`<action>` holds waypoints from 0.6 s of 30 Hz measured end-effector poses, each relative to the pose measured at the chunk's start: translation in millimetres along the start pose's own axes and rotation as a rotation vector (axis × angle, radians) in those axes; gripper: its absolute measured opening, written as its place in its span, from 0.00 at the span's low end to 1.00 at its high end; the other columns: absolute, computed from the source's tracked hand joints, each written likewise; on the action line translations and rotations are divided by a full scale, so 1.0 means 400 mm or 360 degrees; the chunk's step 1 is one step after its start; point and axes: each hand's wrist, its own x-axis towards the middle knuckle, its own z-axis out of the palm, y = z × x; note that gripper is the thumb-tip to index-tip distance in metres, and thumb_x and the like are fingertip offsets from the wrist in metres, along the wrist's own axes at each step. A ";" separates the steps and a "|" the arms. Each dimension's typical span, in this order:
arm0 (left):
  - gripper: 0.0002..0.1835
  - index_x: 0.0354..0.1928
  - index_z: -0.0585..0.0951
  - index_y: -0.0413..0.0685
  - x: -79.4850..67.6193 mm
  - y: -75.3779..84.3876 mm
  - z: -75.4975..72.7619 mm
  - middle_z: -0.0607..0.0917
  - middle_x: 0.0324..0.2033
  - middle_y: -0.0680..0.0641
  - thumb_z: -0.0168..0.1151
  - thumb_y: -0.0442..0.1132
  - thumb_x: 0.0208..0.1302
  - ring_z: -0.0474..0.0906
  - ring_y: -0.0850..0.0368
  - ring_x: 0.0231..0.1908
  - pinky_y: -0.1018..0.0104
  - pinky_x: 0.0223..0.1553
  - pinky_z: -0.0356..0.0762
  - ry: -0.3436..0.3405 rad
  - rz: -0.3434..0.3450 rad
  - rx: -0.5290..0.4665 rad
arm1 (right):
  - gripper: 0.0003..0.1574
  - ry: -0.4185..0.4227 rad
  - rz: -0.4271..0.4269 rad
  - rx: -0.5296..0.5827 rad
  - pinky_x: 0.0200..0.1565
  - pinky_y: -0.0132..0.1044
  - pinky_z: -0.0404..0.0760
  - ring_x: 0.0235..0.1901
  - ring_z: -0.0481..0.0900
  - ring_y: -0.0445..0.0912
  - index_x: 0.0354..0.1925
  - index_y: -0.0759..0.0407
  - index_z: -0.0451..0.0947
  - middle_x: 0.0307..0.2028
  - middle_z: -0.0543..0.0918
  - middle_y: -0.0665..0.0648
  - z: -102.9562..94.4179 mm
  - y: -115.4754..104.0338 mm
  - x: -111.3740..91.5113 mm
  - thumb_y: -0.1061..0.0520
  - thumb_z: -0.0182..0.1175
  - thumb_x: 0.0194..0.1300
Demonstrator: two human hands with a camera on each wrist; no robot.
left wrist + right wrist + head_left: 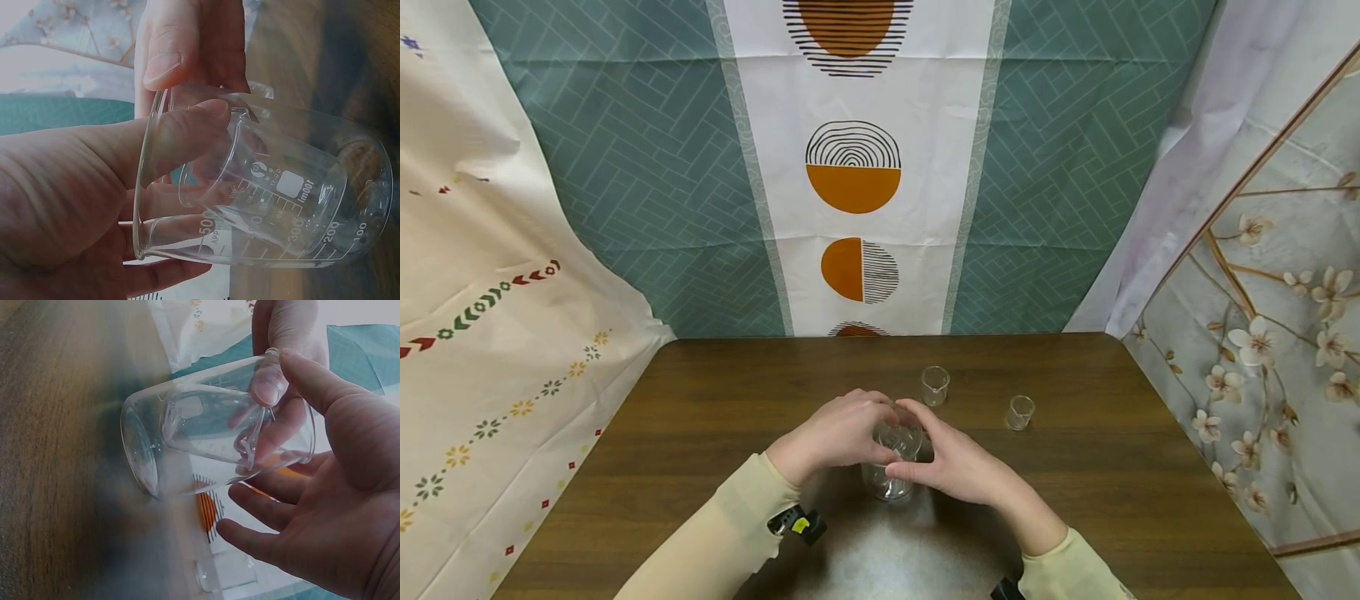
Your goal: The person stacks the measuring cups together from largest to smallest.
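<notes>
A large clear glass beaker (887, 490) with white volume marks stands in front of me, between my two hands. Inside it sits a smaller 100 ml beaker (290, 187), raised above the large one's bottom and slightly tilted. My left hand (848, 429) reaches over the large rim, its thumb and fingers pinching the small beaker near its rim. With curled thumb and fingers, my right hand (958, 457) holds the large beaker near its top; in the right wrist view the thumb lies at the rim.
Two more small glass beakers stand on the brown wooden table (737, 375): one (935, 387) behind my hands, another (1020, 413) farther right. A patterned curtain (865, 275) hangs along the table's back edge, with printed cloths at both sides.
</notes>
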 end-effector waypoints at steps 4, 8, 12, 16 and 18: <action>0.23 0.53 0.93 0.47 0.001 0.001 -0.002 0.88 0.58 0.48 0.84 0.51 0.62 0.81 0.45 0.61 0.48 0.62 0.81 -0.0019 0.0013 0.0016 | 0.57 -0.0005 -0.0002 -0.0006 0.69 0.61 0.75 0.76 0.72 0.52 0.85 0.41 0.58 0.76 0.74 0.49 0.001 0.000 0.001 0.32 0.74 0.72; 0.23 0.54 0.92 0.46 0.000 0.004 -0.006 0.88 0.60 0.47 0.83 0.50 0.62 0.81 0.44 0.62 0.47 0.62 0.81 -0.0047 0.0008 -0.0001 | 0.57 -0.0003 -0.0007 -0.0005 0.69 0.62 0.75 0.76 0.71 0.53 0.86 0.42 0.57 0.76 0.73 0.50 0.001 0.001 0.001 0.32 0.74 0.72; 0.23 0.55 0.92 0.46 0.000 0.006 -0.011 0.87 0.61 0.47 0.83 0.50 0.63 0.80 0.45 0.63 0.47 0.63 0.81 -0.0074 -0.0005 -0.0017 | 0.56 0.0002 -0.0019 0.0000 0.69 0.62 0.75 0.76 0.72 0.53 0.85 0.40 0.58 0.76 0.74 0.49 0.001 0.002 0.001 0.32 0.74 0.72; 0.24 0.56 0.92 0.46 0.001 0.006 -0.012 0.86 0.62 0.48 0.83 0.51 0.64 0.80 0.46 0.64 0.48 0.64 0.81 -0.0097 -0.0016 -0.0014 | 0.55 -0.0002 -0.0041 0.0007 0.69 0.62 0.75 0.75 0.72 0.52 0.84 0.39 0.58 0.74 0.75 0.48 0.000 0.003 0.001 0.32 0.73 0.72; 0.24 0.56 0.92 0.46 0.001 0.006 -0.012 0.86 0.62 0.48 0.83 0.52 0.64 0.80 0.46 0.64 0.48 0.64 0.81 -0.0103 -0.0018 -0.0020 | 0.55 -0.0007 -0.0045 0.0006 0.69 0.61 0.75 0.75 0.72 0.51 0.84 0.38 0.58 0.74 0.76 0.47 0.000 0.003 0.001 0.32 0.73 0.72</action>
